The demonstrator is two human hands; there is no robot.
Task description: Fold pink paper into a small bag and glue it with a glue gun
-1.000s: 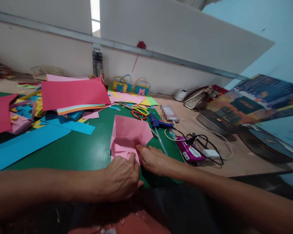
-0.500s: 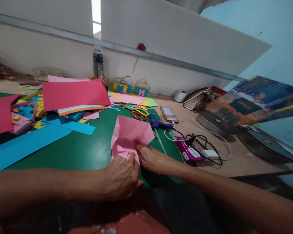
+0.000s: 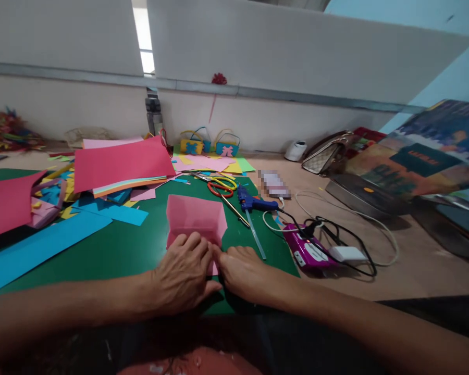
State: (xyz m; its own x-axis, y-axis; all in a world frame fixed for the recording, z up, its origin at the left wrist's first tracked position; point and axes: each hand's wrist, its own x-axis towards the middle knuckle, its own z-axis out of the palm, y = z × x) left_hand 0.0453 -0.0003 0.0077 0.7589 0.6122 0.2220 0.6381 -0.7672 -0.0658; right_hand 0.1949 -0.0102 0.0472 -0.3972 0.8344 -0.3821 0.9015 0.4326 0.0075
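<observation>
A folded pink paper stands like an open box on the green mat, its back and side walls raised. My left hand lies over its near side, with fingers bent down into it and thumb sticking out to the right. Beside it, my right hand is closed, gripping the paper's near right corner between thumb and fingers. The fingertips of both hands are partly hidden. Scissors with red and yellow handles lie behind the paper, and a blue glue gun with a clear glue stick sits to its right.
Red sheets, blue strips and paper scraps cover the left. Small paper bags stand at the back. A purple power strip with cables, a phone and a painted cardboard piece are on the right.
The paper's side walls have come upright and its back looks straighter. My left hand has moved from a pointing pose to bent fingers over the near side. A pen-like stick now shows by the scissors.
</observation>
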